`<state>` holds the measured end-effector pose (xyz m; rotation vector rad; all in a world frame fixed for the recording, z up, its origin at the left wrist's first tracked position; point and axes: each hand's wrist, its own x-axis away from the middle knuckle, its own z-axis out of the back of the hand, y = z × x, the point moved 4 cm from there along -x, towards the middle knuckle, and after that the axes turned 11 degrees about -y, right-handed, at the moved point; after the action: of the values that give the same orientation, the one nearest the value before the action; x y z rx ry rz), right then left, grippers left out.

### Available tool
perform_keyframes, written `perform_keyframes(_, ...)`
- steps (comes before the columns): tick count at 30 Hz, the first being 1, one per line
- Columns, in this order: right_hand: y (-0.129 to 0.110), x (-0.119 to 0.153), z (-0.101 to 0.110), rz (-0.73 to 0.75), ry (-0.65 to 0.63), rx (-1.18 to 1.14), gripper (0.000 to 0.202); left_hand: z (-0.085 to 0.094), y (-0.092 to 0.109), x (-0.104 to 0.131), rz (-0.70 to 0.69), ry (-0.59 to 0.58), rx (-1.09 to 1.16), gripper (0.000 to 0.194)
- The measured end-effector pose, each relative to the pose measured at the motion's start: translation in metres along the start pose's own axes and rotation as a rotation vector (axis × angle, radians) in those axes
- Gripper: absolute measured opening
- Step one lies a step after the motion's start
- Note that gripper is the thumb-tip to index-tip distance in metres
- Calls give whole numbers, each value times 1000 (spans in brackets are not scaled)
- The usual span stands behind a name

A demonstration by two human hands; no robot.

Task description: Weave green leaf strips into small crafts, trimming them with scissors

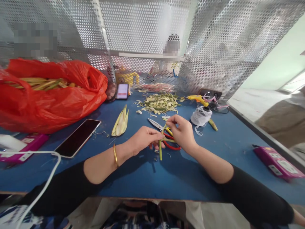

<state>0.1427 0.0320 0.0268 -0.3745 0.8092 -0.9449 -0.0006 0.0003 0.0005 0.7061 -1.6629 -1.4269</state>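
Observation:
My left hand (150, 139) pinches green husk strips (160, 152) between thumb and fingers, and one end hangs down below them. Just to the right, my right hand (181, 128) is closed on the upper end of a strip, with thumb and forefinger together. The strips cross near the left fingertips. Beneath and behind the hands lie scissors (154, 123) with red handles, partly hidden. A pale green husk (121, 122) rests to the left of them. Farther back is a loose heap of husk scraps (159, 103).
A red plastic bag (78, 98) of husk strips fills the back left, with a dark phone (78, 138) before it. At right are a white thread spool (201, 116), a yellow glue gun (197, 99) and a purple power strip (277, 161). A perforated metal screen (143, 28) borders the back.

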Motion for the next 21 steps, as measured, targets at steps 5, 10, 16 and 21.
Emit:
perform_keyframes(5, 12, -7, -3, -114, -53, -223, 13, 3, -1, 0, 21, 44, 56, 20)
perform_keyframes(10, 29, -17, -1, -268, -72, -524, 28, 13, -1, -3, -13, 172, 340, 24)
perform_keyframes(16, 24, -13, -12, -292, -255, -607, 47, 18, 4, -1, -35, 247, 484, 14)
perform_keyframes(21, 13, -4, -24, -236, -469, -444, 36, 18, 1, -1, -90, 306, 496, 10)
